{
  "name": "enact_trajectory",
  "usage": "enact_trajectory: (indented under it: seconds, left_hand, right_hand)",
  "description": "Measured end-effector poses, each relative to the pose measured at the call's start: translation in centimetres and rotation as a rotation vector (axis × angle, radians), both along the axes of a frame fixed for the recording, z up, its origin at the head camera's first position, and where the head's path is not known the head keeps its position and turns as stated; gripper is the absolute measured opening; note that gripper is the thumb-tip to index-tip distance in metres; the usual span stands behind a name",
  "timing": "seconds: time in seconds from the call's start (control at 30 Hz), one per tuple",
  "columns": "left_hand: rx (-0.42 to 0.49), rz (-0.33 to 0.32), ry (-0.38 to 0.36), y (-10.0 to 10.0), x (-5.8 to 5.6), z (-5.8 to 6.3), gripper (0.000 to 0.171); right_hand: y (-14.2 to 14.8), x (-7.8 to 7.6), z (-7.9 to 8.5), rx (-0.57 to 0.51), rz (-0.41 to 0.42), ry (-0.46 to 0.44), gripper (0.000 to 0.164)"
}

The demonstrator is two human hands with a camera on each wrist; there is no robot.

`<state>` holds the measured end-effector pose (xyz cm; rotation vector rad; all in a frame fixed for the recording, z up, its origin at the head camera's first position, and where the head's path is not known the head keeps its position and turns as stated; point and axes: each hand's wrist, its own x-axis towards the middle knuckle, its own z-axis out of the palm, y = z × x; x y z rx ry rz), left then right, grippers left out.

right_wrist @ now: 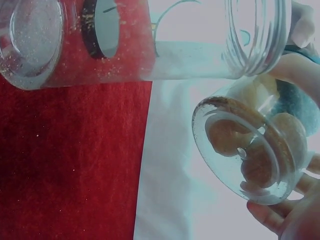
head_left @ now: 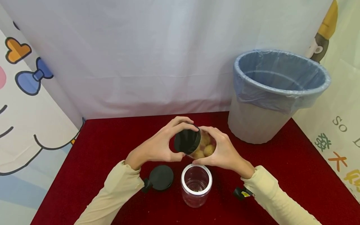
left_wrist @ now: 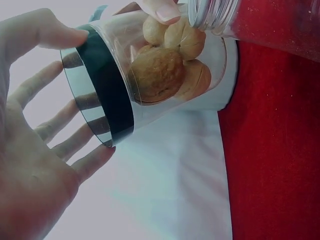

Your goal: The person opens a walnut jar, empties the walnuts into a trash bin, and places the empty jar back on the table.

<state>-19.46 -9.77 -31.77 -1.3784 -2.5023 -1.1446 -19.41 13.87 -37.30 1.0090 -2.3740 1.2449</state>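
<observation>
Both hands hold a clear jar (left_wrist: 146, 117) of walnuts (left_wrist: 157, 75), tipped on its side above the table. My left hand (head_left: 161, 142) grips the black lid (head_left: 185, 142) at the jar's mouth, thumb on one side and spread fingers on the other. The jar's body is in my right hand (head_left: 225, 153), whose fingers curl round it and cover part of the walnuts. Just below, nearer me, a second clear jar (head_left: 194, 200) stands upright with its mouth uncovered and small crumbs inside. Left of it a loose black lid (head_left: 161, 177) lies flat.
A red cloth (head_left: 112, 140) covers the table. At the back right stands a large bin (head_left: 253, 122) lined with a blue bag (head_left: 281, 97). White curtain (head_left: 157, 62) hangs behind the table, and printed sheets hang at both sides.
</observation>
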Motion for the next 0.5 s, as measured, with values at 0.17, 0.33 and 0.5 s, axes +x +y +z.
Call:
enact_trajectory:
  seconds: [0.17,0.33,0.5]
  left_hand:
    - [0.014,0.033,-0.012,0.06,-0.22,-0.30,0.066]
    - [0.023,0.092,-0.003,0.23,-0.43,-0.50,0.066]
    - [0.017,0.146,-0.001,0.56,-0.47,-0.55,0.065]
  right_hand:
    - [0.11,0.04,-0.05,-0.008,-0.002,-0.001,0.090]
    - [0.18,0.01,-0.01,-0.008,-0.002,0.002,0.090]
    - [0.30,0.02,-0.04,-0.007,-0.010,0.003,0.090]
